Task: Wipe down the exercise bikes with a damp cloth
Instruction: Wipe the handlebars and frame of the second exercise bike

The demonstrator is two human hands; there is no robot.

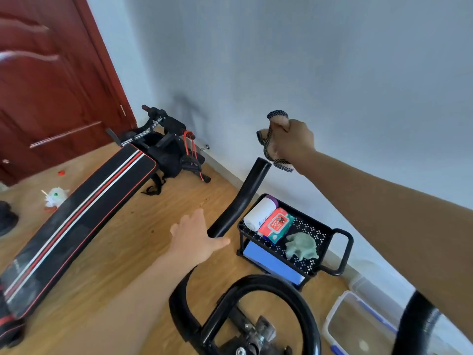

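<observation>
- Here, the right hand [289, 142] is up in front of the wall [332, 60]. Its fingers are curled tightly round a cloth [268, 139].
- The cloth is beige with a dark mesh border and bunches out of the fist to the left and below. It is just above the upper tip of the handlebar horn [243, 196] and does not touch it.
- The left hand [197, 239] has straight, spread fingers and holds nothing. It is at the lower end of the horn with the thumb stretched out beneath the tube. Whether skin meets tube cannot be told.
- The exercise bike [266, 280] fills the bottom of the view. A black looped bar is in the middle, and the horn rises from it toward the wall.
- A black cart [348, 248] stands on the floor [128, 252] against the wall, just right of the horn.
- In the far left corner of the cart's top tray lies a white bottle [259, 213], with a pack of wipes [276, 225] touching it.
- A crumpled green rag [302, 245] lies toward the tray's handle edge.
- A blue box [271, 265] is on the cart's lower shelf.
- A black bench [76, 219] with red and white stripes lies along the left of the floor, its far end near the red door [51, 85].
- A clear plastic tub [358, 326] is on the floor by the wall, at the lower right.
</observation>
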